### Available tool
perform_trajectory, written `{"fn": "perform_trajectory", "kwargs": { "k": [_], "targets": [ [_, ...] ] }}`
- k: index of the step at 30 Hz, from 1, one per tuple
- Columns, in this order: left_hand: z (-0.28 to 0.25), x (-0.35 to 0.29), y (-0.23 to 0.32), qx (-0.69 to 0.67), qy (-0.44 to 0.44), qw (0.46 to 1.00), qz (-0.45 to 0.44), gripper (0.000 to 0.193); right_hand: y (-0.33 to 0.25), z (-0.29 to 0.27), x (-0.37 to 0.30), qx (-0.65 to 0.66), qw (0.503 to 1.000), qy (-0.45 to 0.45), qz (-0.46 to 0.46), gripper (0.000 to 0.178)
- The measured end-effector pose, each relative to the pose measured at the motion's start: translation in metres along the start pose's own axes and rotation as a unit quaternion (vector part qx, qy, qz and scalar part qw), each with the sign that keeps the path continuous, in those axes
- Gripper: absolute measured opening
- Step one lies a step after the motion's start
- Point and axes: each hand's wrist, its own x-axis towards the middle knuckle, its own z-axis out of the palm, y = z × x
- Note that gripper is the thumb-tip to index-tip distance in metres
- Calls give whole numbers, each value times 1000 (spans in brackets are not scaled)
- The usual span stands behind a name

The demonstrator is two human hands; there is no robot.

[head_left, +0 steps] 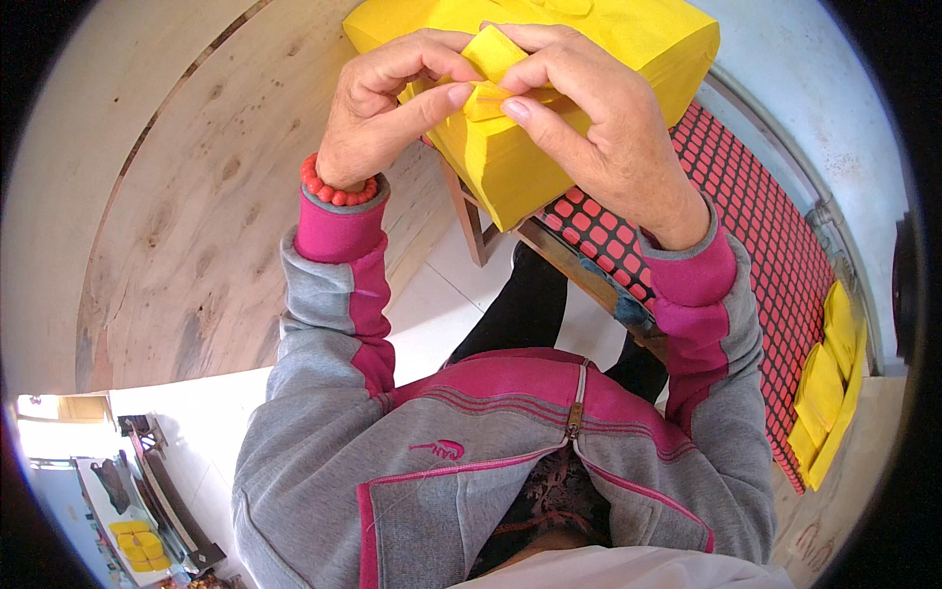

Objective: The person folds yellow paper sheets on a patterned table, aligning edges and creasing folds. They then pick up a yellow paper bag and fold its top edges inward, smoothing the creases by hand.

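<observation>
A large yellow cloth piece, which looks like a non-woven fabric bag (505, 172), is at the top middle of the head view. Both of my hands are at its near edge. With thumb and fingertips, my left hand (378, 108) pinches a folded yellow fabric strip (494, 54) from the left. From the right, my right hand (603, 128) pinches the same folded spot, its thumb lying on the near side. The two thumbs are close together but apart. The fabric hangs down below my hands to a pointed corner. What lies behind my fingers is hidden.
A pale wooden board (186, 226) spans the left side. To the right, a red-and-black patterned surface (756, 245) runs along a bluish wall (814, 88), with folded yellow pieces (829, 383) at its near end. More yellow pieces (140, 546) lie at the lower left.
</observation>
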Motion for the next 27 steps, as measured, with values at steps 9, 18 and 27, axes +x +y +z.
{"fn": "perform_trajectory", "kwargs": {
  "k": [9, 18, 27],
  "targets": [
    [12, -1, 1, -46, 70, 996, -24, 6, -6, -9, 4, 83, 996, 4, 45, 18],
    [16, -3, -5, -74, 103, 992, 16, 9, -2, -12, 6, 22, 999, -29, -34, 18],
    [10, -2, -5, -15, 39, 998, 46, 19, 0, -3, -1, -16, 999, -34, 12, 9]
  ]
}}
